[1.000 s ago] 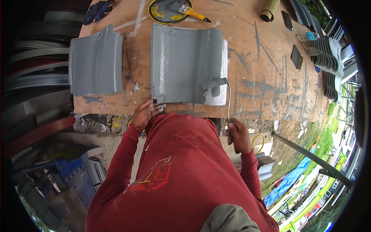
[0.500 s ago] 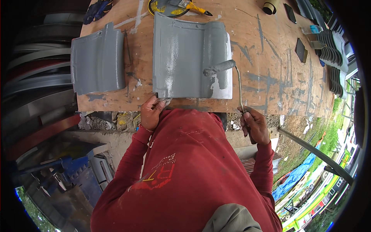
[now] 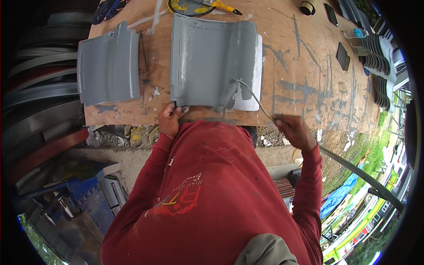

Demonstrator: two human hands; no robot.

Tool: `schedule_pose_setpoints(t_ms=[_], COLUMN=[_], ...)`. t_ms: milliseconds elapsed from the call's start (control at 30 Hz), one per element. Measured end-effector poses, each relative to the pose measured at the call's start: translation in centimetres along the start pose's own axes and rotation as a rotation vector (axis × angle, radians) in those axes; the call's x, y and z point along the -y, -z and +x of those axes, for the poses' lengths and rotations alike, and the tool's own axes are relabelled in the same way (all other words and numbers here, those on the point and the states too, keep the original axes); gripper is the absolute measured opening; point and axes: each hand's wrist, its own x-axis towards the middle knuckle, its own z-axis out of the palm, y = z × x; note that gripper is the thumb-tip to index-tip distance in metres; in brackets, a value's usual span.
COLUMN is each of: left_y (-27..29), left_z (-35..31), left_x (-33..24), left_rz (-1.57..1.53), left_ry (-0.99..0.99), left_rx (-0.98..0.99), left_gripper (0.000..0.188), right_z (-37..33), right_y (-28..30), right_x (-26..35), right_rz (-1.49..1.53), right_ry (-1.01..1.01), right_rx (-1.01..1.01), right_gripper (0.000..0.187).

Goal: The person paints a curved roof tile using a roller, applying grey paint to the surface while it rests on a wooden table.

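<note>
A curved roof tile lies on the plywood tabletop, coated in wet grey paint except for a white strip along its right edge. My left hand pinches the tile's near left corner. In my right hand is the handle of a small paint roller; its thin wire frame reaches left to the tile. The grey roller sleeve rests on the tile's near right part, beside the unpainted patch. Left of this tile lies a second grey-painted roof tile, apart from both hands.
At the far edge stand a paint can lid and a yellow-handled brush. A glove lies far left. Along the right sit a phone, a bottle and stacked tiles. The plywood table is paint-streaked.
The roller has swung left and nearer, from pointing across the tile's right ridge to its near edge. My right hand has risen and turned; my left hand stays at the corner.
</note>
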Motion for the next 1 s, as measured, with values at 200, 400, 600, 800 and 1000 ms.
schedule_pose_setpoints(t_ms=[200, 400, 600, 800, 1000], left_y=[-0.3, -0.2, 0.2, 0.1, -0.5], left_z=[0.2, 0.0, 0.5, 0.5, -0.1], left_x=[0.1, 1.2, 0.8, 0.4, -0.3], left_rz=[0.075, 0.142, 0.168, 0.119, 0.240], left_ry=[-0.037, -0.069, -0.092, -0.049, -0.065], left_rx=[-0.012, -0.060, 0.007, 0.034, 0.000], left_gripper=[0.015, 0.014, 0.014, 0.012, 0.015], right_z=[7.6, 8.1, 6.8, 10.1, 7.9], right_y=[0.9, 6.2, 8.1, 2.3, 7.1], right_x=[2.4, 1.8, 2.8, 2.4, 0.6], right_rz=[-0.194, -0.414, -0.440, -0.485, -0.414], right_ry=[0.118, 0.047, -0.006, 0.086, -0.047], right_rx=[0.138, 0.242, 0.216, 0.221, 0.261], right_gripper=[0.026, 0.024, 0.026, 0.027, 0.026])
